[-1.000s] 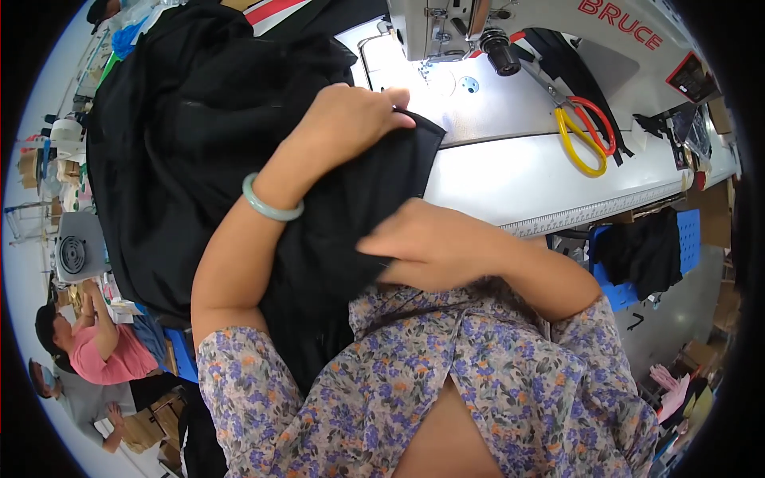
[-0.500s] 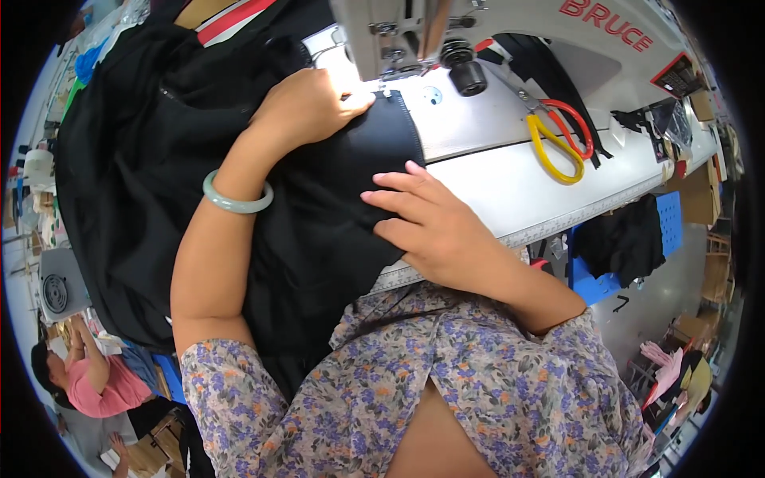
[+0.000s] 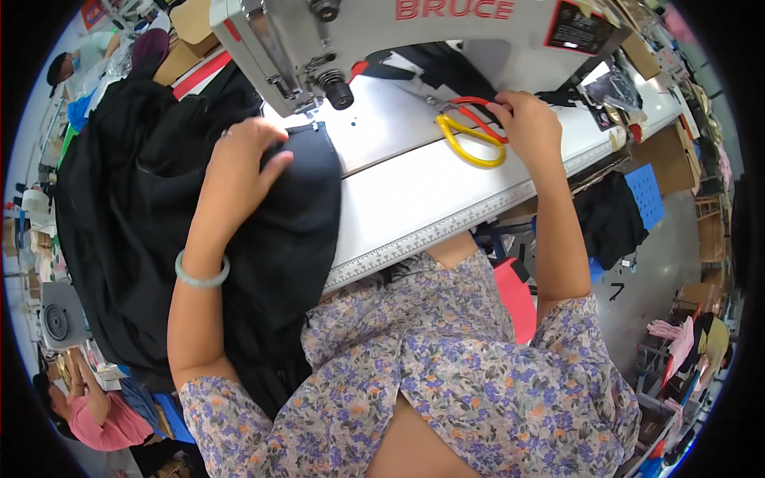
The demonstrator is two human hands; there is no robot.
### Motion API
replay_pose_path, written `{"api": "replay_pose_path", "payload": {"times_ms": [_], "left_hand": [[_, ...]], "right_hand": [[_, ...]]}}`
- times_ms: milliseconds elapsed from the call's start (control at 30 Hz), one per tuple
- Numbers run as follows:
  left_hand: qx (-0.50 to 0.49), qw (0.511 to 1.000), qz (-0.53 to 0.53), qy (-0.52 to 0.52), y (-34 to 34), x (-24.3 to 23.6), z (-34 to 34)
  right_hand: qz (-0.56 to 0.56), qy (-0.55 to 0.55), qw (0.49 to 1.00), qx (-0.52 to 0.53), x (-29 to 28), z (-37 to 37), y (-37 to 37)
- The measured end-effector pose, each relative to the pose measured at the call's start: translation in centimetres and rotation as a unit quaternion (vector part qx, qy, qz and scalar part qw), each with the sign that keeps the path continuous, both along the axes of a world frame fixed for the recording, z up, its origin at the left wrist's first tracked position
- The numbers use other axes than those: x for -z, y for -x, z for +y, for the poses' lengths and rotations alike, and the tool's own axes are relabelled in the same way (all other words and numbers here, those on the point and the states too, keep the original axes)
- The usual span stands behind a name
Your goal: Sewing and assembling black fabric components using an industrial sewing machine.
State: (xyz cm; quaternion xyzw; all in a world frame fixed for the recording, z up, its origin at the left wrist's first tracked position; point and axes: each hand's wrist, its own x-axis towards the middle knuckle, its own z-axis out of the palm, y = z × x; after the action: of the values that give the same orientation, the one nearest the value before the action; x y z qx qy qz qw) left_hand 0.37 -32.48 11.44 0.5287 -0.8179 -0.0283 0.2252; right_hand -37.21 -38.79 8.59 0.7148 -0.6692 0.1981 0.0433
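At the far left, a person in a pink top (image 3: 111, 418) is seen below a grey box with a round grille (image 3: 57, 319). Next comes a large black cloth (image 3: 135, 231), bunched in deep folds at the left of the sewing desk (image 3: 406, 195), its smoother right-hand part spread flat with an edge running up under the sewing machine's (image 3: 454, 36) head. The left hand (image 3: 237, 175), with a pale green bangle (image 3: 201, 275) on its wrist, is over this cloth near the needle area; its grip is open, thumb well apart from the fingers, and whether the palm presses on the cloth cannot be told. Right of the cloth, a ruler strip (image 3: 430, 233) follows the desk's front edge. Beyond lie scissors (image 3: 478, 163) with one red and one yellow handle, blades pointing up and left. The right hand (image 3: 532, 131) is at the red handle, fingers curled and fingertips meeting its loop; how firmly that grip is closed cannot be told. Farther right and lower, another black cloth (image 3: 610, 219) lies over a blue perforated seat (image 3: 645, 195).
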Motion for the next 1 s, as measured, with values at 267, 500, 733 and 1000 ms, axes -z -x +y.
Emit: {"api": "replay_pose_path", "payload": {"times_ms": [267,500,733,1000], "left_hand": [[0.186,0.972,0.070,-0.125,7.7,-5.7,11.7],[0.179,0.929,0.264,-0.189,10.3,-3.7,14.7],[0.025,0.796,0.487,-0.358,13.4,1.7,13.9],[0.047,0.823,0.415,-0.385,15.0,4.5,14.7]], "right_hand": [[0.003,-0.034,0.998,0.045,-0.1,-1.5,2.4],[-0.092,-0.024,0.995,-0.003,-2.0,-1.6,3.0],[-0.045,-0.071,0.996,-0.036,-2.8,-1.8,0.5],[0.042,-0.001,0.998,-0.045,0.5,-4.2,0.9]]}}
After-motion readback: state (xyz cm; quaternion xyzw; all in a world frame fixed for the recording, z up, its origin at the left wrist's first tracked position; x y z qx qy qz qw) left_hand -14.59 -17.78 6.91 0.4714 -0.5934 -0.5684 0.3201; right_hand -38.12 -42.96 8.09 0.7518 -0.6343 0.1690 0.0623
